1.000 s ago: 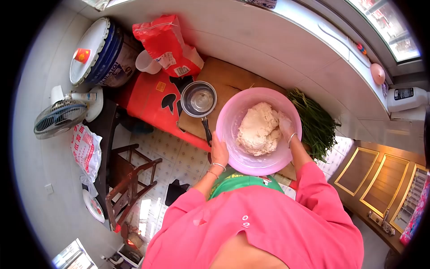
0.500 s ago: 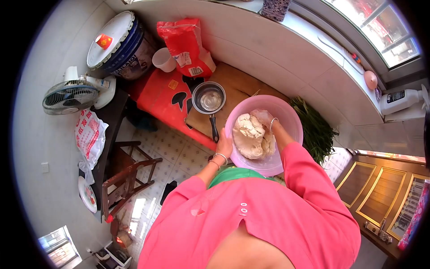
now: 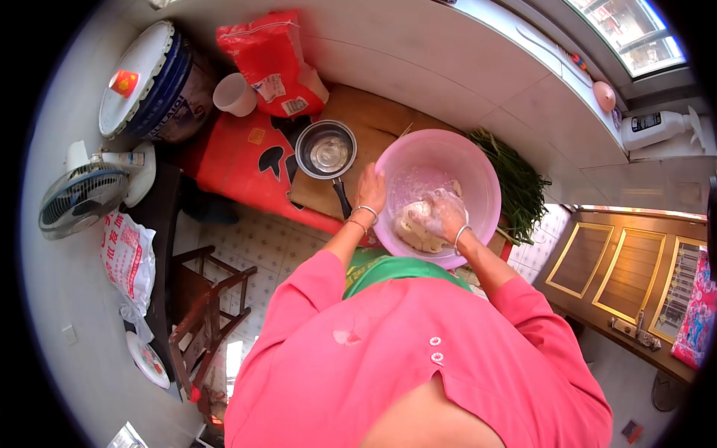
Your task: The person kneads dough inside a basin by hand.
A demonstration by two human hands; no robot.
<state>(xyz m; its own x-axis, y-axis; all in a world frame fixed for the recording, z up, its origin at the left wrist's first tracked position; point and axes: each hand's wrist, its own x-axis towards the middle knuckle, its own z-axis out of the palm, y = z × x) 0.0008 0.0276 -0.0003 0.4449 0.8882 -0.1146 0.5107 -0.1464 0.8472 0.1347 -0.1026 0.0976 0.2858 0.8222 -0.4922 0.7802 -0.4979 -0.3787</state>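
Observation:
A pale lump of dough lies in the pink plastic basin, towards the side nearest my body. My right hand, whitened with flour, is inside the basin with its fingers curled into the dough. At the basin's left rim, my left hand grips the edge; part of its fingers is hidden. Floury smears coat the inner wall. Just left of that hand, a small metal saucepan with a black handle stands on the wooden board.
A red flour bag and a white plastic cup stand behind the saucepan. Green leafy stalks lie right of the basin. Further left are a large paint bucket, a fan and a wooden chair.
My right hand has moved towards my body, and the dough now sits more compact at the near side. My left hand has shifted up along the rim. The camera view has turned slightly.

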